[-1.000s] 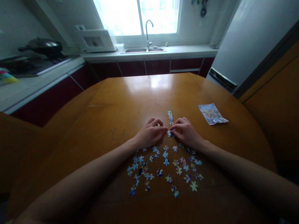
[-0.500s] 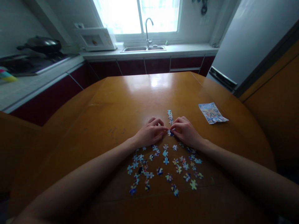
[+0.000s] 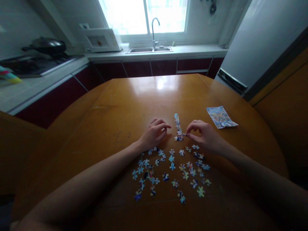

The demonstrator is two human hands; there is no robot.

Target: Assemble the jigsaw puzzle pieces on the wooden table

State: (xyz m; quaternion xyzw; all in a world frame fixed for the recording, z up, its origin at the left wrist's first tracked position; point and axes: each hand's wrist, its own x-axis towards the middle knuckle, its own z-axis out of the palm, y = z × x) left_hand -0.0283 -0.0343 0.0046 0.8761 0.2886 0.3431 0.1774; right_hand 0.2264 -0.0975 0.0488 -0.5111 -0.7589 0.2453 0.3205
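A narrow strip of joined puzzle pieces [image 3: 178,126] lies on the wooden table, running away from me, with a short foot to the left at its near end. Just right of that end, my right hand [image 3: 202,134] pinches a small puzzle piece [image 3: 184,134] between thumb and forefinger. To the left of the strip rests my left hand [image 3: 156,133], apart from it, fingers loosely bent and the forefinger stretched out, holding nothing. Many loose puzzle pieces [image 3: 172,166] are scattered on the near side of both hands.
A creased picture sheet [image 3: 221,117] lies on the table [image 3: 134,106] to the right. Beyond the table are a counter with a sink [image 3: 149,50], a white microwave [image 3: 102,40] and a wok [image 3: 45,46] on the stove. A fridge [image 3: 260,41] stands at the right.
My hands have drawn apart. The right hand moved right with a puzzle piece in its pinch, the left moved slightly left and opened. More of the strip's near end shows now.
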